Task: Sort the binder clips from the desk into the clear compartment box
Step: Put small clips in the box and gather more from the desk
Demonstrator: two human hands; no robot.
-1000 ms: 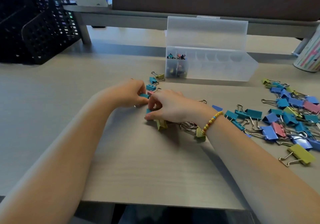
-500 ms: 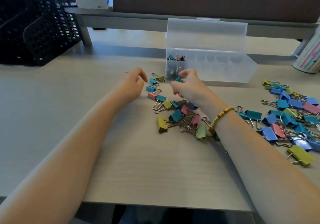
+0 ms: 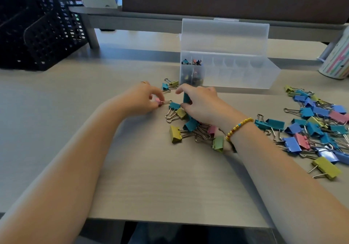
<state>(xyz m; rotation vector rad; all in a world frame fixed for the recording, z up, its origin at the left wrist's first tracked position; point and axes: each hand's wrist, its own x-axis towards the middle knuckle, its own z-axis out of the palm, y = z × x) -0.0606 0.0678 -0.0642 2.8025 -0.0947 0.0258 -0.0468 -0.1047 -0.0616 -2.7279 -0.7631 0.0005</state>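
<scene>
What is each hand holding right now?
Left hand: pinching a small pink binder clip.
Right hand: gripping a teal binder clip.

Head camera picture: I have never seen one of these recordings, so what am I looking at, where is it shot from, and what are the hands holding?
There is no machine here. A person wears a camera on the head, so you look down at their own arms over a grey desk. The left hand pinches a pink binder clip. The right hand, with a bead bracelet at the wrist, holds a teal binder clip on end. Loose clips lie under the hands, with a bigger pile on the right. Behind stands the clear compartment box, lid up, with clips in its leftmost compartments.
</scene>
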